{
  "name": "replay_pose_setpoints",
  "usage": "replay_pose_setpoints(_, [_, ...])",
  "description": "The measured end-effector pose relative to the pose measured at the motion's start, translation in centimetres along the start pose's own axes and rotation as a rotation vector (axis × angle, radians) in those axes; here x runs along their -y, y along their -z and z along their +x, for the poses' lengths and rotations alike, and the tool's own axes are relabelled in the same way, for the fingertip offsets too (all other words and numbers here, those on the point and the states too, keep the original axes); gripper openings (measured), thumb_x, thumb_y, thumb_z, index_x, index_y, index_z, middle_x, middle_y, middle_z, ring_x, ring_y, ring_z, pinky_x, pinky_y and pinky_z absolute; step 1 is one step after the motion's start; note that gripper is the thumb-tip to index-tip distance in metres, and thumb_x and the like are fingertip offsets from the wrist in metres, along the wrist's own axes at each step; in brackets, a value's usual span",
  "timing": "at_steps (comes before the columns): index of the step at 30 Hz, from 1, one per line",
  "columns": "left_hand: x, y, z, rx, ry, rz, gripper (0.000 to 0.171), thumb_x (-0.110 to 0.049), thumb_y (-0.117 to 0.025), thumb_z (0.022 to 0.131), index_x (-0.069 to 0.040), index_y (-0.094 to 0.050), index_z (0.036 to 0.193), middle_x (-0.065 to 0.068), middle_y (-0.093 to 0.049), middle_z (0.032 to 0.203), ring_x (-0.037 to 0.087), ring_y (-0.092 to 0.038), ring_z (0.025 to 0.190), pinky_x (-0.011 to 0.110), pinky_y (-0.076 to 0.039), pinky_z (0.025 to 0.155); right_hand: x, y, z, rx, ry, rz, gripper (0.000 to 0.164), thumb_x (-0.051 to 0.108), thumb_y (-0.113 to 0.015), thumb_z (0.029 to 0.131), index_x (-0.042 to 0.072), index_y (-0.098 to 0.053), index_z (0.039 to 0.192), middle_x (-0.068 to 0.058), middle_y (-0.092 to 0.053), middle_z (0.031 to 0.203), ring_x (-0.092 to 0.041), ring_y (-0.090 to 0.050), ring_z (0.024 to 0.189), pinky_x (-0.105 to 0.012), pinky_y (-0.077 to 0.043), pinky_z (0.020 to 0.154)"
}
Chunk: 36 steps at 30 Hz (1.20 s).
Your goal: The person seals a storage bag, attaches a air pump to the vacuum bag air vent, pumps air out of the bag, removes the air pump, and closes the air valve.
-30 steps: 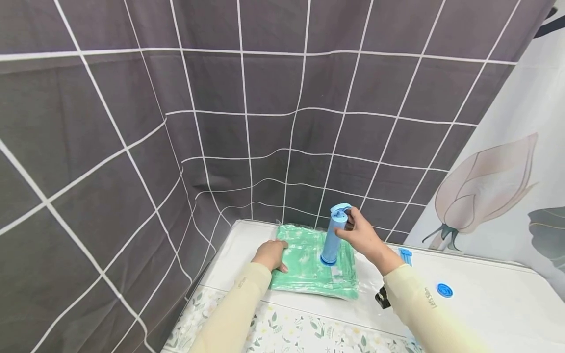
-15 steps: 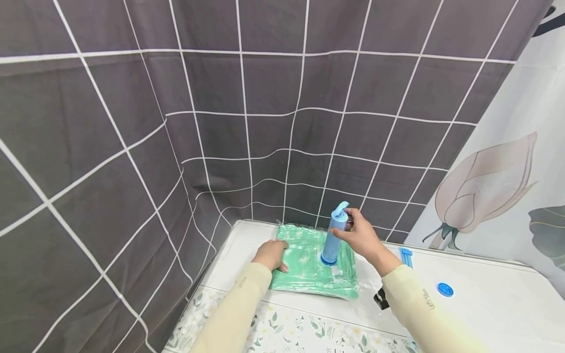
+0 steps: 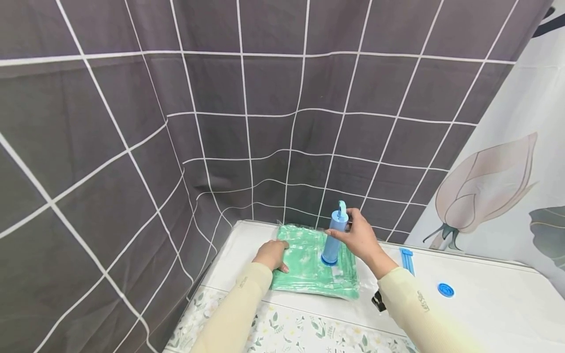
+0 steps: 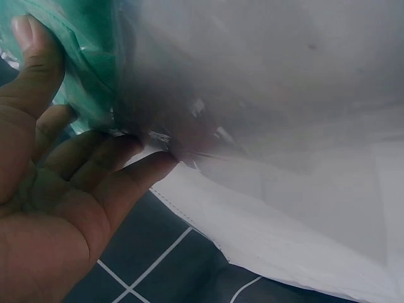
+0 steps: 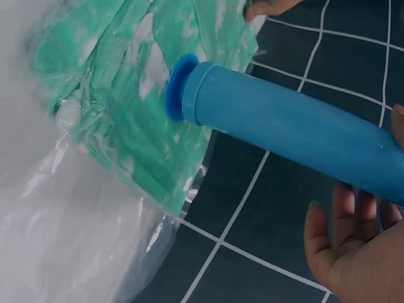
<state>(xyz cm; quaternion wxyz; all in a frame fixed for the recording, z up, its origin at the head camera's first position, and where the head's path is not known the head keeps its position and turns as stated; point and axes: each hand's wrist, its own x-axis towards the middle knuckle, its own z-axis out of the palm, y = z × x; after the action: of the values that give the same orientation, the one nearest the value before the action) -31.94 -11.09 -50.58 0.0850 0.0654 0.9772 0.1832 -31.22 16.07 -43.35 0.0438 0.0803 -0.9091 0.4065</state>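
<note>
A clear plastic vacuum bag with folded green and white fabric inside (image 3: 304, 267) lies on the white surface. On its valve stands a blue hand pump (image 3: 334, 238), tilted slightly to the right. My right hand (image 3: 362, 240) holds the pump's barrel near the top, with the thumb on the near side and the fingers behind. The pump's light-blue handle (image 3: 342, 208) sticks up above the barrel. At the bag's left edge rests my left hand (image 3: 271, 255), its fingers loosely spread. In the left wrist view the thumb (image 4: 38, 50) lies against the green fabric and the fingertips touch the plastic.
To the right lie a round blue valve cap (image 3: 446, 289) and a blue slider strip (image 3: 407, 260). A black clip-like object (image 3: 378, 301) shows partly beside my right sleeve. Dark gridded cloth (image 3: 282, 122) hangs behind, and a floral cloth (image 3: 304, 328) lies in front.
The pump's handle has turned from lying crosswise to edge-on. My right hand has shifted slightly left around the barrel. The left hand and the bag stay in place.
</note>
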Motion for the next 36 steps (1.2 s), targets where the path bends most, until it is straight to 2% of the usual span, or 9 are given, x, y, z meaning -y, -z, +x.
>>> replay_pose_setpoints(3, [-0.1,0.0,-0.1,-0.008,-0.003,0.002,0.092,-0.026,-0.097,0.068,-0.009,-0.069,0.154,0.020,-0.072,0.155,0.044,-0.066,0.147,0.057,-0.049,0.133,-0.4,0.2,-0.1,0.029,0.034,0.058,0.076,0.023,-0.083,0.105,-0.005,-0.041,0.161,-0.026,-0.067,0.135,-0.034,-0.067,0.118,-0.043,-0.060,0.094])
replay_pose_setpoints(8, [0.1,-0.1,0.5,-0.006,-0.003,0.000,0.093,-0.026,-0.097,0.068,-0.008,-0.069,0.154,0.020,-0.073,0.154,0.045,-0.066,0.147,0.058,-0.049,0.133,-1.1,0.3,-0.2,0.122,0.108,0.209,0.074,0.010,-0.072,0.108,-0.007,-0.030,0.166,-0.036,-0.059,0.161,-0.052,-0.064,0.145,-0.060,-0.060,0.119])
replay_pose_setpoints(15, [-0.3,-0.1,0.4,-0.002,-0.010,0.003,0.093,-0.027,-0.097,0.067,-0.009,-0.069,0.154,0.018,-0.073,0.154,0.043,-0.066,0.147,0.057,-0.049,0.133,-0.4,0.1,-0.3,0.065,0.043,0.056,0.099,0.042,-0.086,0.103,-0.002,-0.028,0.171,-0.033,-0.056,0.163,-0.053,-0.061,0.149,-0.067,-0.059,0.117])
replay_pose_setpoints(18, [-0.3,-0.2,0.5,0.003,-0.010,-0.008,0.093,-0.027,-0.097,0.068,-0.009,-0.069,0.154,0.018,-0.073,0.154,0.043,-0.066,0.147,0.056,-0.049,0.133,-0.3,0.1,-0.3,0.027,0.030,0.020,0.088,0.039,-0.086,0.104,-0.004,-0.037,0.164,-0.033,-0.062,0.156,-0.051,-0.066,0.143,-0.064,-0.062,0.112])
replay_pose_setpoints(21, [-0.3,-0.2,0.6,0.002,-0.015,-0.006,0.092,-0.027,-0.097,0.068,-0.008,-0.069,0.154,0.019,-0.073,0.154,0.043,-0.066,0.146,0.057,-0.049,0.133,-0.5,0.3,-0.3,0.040,0.038,0.085,0.080,0.025,-0.078,0.108,-0.009,-0.033,0.165,-0.037,-0.058,0.159,-0.052,-0.064,0.145,-0.063,-0.061,0.115])
replay_pose_setpoints(26, [0.4,-0.7,1.4,-0.014,-0.035,0.001,0.093,-0.029,-0.098,0.068,-0.009,-0.069,0.154,0.018,-0.074,0.153,0.042,-0.067,0.145,0.056,-0.051,0.132,-1.3,0.3,-0.3,0.087,0.043,0.170,0.094,0.019,-0.073,0.108,-0.008,-0.013,0.175,-0.042,-0.045,0.171,-0.060,-0.050,0.158,-0.072,-0.050,0.127])
replay_pose_setpoints(31, [0.3,-0.6,1.3,0.002,-0.034,-0.011,0.095,-0.029,-0.099,0.066,-0.009,-0.069,0.154,0.018,-0.073,0.153,0.042,-0.067,0.146,0.055,-0.050,0.133,-1.9,-0.5,-0.5,0.096,-0.008,0.033,0.080,0.022,-0.078,0.107,-0.008,-0.032,0.166,-0.041,-0.058,0.158,-0.059,-0.061,0.147,-0.070,-0.057,0.119])
replay_pose_setpoints(32, [-0.6,0.2,0.5,0.014,-0.020,-0.016,0.093,-0.026,-0.099,0.067,-0.006,-0.069,0.153,0.021,-0.073,0.152,0.044,-0.067,0.145,0.058,-0.050,0.132,-2.0,-0.7,-0.6,0.090,-0.014,0.022,0.075,0.020,-0.078,0.107,-0.008,-0.036,0.163,-0.040,-0.060,0.157,-0.058,-0.063,0.145,-0.069,-0.059,0.118])
replay_pose_setpoints(36, [0.0,-0.6,1.2,-0.003,-0.031,-0.006,0.094,-0.029,-0.099,0.066,-0.009,-0.070,0.153,0.019,-0.075,0.152,0.044,-0.068,0.143,0.058,-0.052,0.129,-2.2,-0.9,-0.7,0.055,-0.004,0.013,0.064,0.017,-0.076,0.107,-0.007,-0.044,0.158,-0.039,-0.065,0.151,-0.057,-0.066,0.141,-0.067,-0.062,0.115])
